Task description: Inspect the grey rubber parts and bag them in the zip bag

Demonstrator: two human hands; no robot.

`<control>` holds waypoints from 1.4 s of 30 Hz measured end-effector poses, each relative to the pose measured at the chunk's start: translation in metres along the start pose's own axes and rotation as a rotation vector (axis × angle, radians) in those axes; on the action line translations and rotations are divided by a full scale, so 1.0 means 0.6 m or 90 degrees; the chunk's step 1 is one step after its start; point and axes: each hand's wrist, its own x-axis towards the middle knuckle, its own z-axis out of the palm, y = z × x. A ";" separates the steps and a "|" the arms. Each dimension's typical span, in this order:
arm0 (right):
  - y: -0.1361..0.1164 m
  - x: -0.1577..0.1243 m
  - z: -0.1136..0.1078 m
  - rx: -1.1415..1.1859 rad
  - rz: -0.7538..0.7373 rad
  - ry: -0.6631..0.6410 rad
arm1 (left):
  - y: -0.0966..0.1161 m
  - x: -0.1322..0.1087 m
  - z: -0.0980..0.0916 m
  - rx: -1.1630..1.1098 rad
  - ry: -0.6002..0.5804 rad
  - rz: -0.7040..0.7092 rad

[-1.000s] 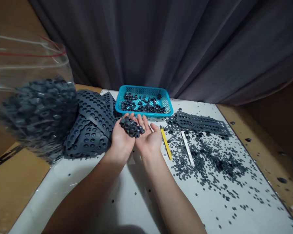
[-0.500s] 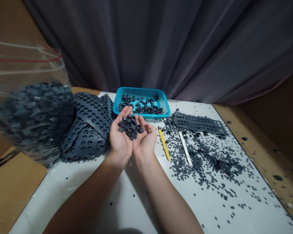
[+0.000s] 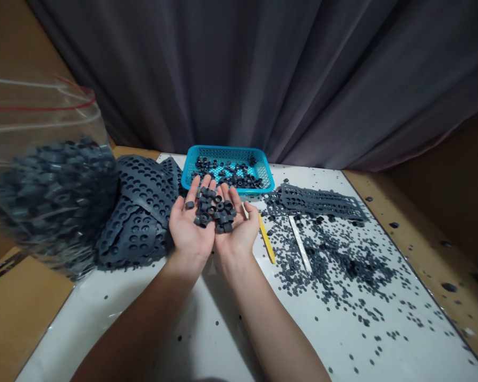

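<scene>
Head view, listed from the grip outward.

Left grip [image 3: 190, 231] and right grip [image 3: 236, 231]: bare, palms up, side by side, heels touching, fingers spread and open, closed on nothing.

Load: small dark grey rubber rings [image 3: 215, 213], a loose heap lying across both palms, not clamped. One stray ring [image 3: 189, 205] sits apart from the heap, near the base of the left fingers.

Recent change: the heap lies flatter and wider than a moment ago and the fingers are spread further, leaving the rings more openly displayed.

Just past the fingertips: blue plastic basket [image 3: 227, 149], a mesh tray holding more loose rings.

To the left: overlapping perforated rubber sheets [image 3: 139, 212], dark grey, pocked with round holes. Further left, a clear zip-top bag [image 3: 43, 122], packed with similar rings, fills the edge of the view.

To the right: a perforated rubber strip [image 3: 322, 202], a yellow stick [image 3: 267, 240], a white stick [image 3: 300, 252], and a wide spread of scattered rings [image 3: 334, 265].

Under all this: white table [image 3: 115, 323]. Behind it: dark grey curtain [image 3: 239, 69].
</scene>
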 end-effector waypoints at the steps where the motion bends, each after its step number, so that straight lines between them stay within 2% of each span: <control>1: -0.002 -0.001 0.001 0.007 0.001 -0.006 | 0.001 0.001 0.000 -0.006 -0.003 -0.008; 12: -0.019 -0.001 -0.001 0.099 0.058 -0.038 | 0.005 -0.003 0.004 0.006 -0.089 -0.016; 23: -0.022 -0.005 0.006 0.146 0.075 -0.013 | 0.005 -0.003 0.009 -0.013 -0.056 -0.034; 42: -0.023 -0.011 0.011 0.124 0.060 -0.043 | 0.002 -0.005 0.004 0.016 -0.115 0.020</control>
